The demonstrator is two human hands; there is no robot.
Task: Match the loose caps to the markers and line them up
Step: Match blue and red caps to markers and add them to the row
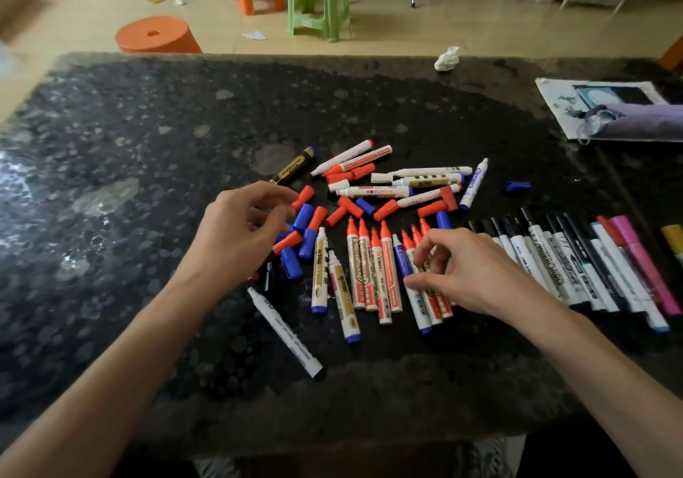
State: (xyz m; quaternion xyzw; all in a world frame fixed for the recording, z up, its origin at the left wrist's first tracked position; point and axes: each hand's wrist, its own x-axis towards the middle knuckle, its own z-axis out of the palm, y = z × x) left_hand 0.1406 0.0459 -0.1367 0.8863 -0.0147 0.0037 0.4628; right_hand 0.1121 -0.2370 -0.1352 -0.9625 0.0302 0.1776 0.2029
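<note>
Lining up markers, mostly capped, in a row (373, 274) across the near middle of the tabletop (148, 182), tips pointing away, likely to keep colours grouped. Pinching a blue marker (401, 256) inside the row with the right hand (462, 274), thumb and curled fingertips bearing on it, probably squaring it against the red-capped neighbours. Hovering the left hand (244, 226) by the loose caps (306, 226) just beyond the row's left end, fingers loosely curled, seemingly choosing the next match; cannot tell if already holding a cap. Keeping the uncapped markers (399, 182) heaped just beyond the row's middle, within easy reach. Leaving one blue cap (517, 186) stray, well beyond the row's right part, and a black-tipped marker (284, 333) slanting alone off the row's left end. Judging the job roughly half done.
</note>
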